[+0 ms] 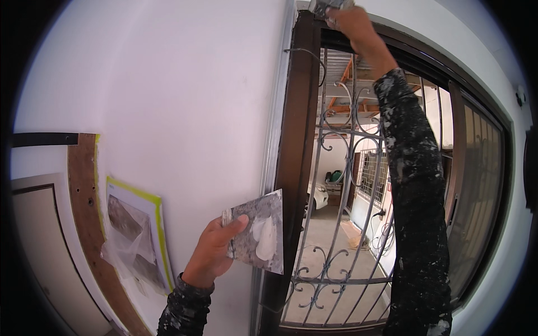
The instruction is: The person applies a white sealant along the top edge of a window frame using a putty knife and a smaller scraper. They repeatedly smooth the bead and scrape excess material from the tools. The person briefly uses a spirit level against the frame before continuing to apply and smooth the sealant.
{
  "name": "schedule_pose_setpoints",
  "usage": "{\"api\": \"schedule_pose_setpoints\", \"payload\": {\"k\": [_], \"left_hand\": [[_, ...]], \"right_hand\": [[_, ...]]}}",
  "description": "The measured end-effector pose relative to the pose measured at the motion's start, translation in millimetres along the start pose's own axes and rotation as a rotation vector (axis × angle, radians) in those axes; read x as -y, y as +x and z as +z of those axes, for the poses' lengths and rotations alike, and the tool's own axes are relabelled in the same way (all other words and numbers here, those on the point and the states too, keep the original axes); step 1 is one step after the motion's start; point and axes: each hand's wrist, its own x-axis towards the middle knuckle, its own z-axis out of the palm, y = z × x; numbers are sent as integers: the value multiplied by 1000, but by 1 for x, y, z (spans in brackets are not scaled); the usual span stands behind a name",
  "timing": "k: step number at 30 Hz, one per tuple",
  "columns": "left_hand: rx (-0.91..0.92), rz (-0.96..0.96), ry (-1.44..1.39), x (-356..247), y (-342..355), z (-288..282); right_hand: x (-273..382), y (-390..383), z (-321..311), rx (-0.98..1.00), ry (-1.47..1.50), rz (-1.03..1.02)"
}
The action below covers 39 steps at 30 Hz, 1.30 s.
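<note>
Holding a flat grey plate with white paste at six o'clock, our left hand pinches its edge, thumb on top; at one o'clock, our right hand closes around a grey tool, partly out of view, near the brown door frame.

We face a white wall, a pale door to the left. To the right, beyond a brown frame and scrolled metal grille, we see a daylit grey floor and, farther off, a white car.
</note>
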Motion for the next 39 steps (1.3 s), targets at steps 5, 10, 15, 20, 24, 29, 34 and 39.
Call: {"api": "schedule_pose_setpoints", "payload": {"k": [5,10,15,20,24,29,34,39], "left_hand": [[-65,-10,24,0,0,2],[-74,-6,30,-1,0,4],[-94,6,-9,0,0,4],[-112,4,19,1,2,2],[-110,4,-2,2,2,1],[-129,6,14,2,1,1],[-137,6,25,3,2,1],[-132,7,4,2,3,0]], "right_hand": [[-36,-5,23,-62,1,82],[-34,11,39,-138,-107,79],[-43,25,53,-154,-326,-41],[-55,35,63,-136,-470,-190],[-59,44,65,-86,-534,-145],[-59,43,61,-94,-569,-159],[-62,51,64,-69,-515,-105],[-71,64,65,25,-885,-424]]}}
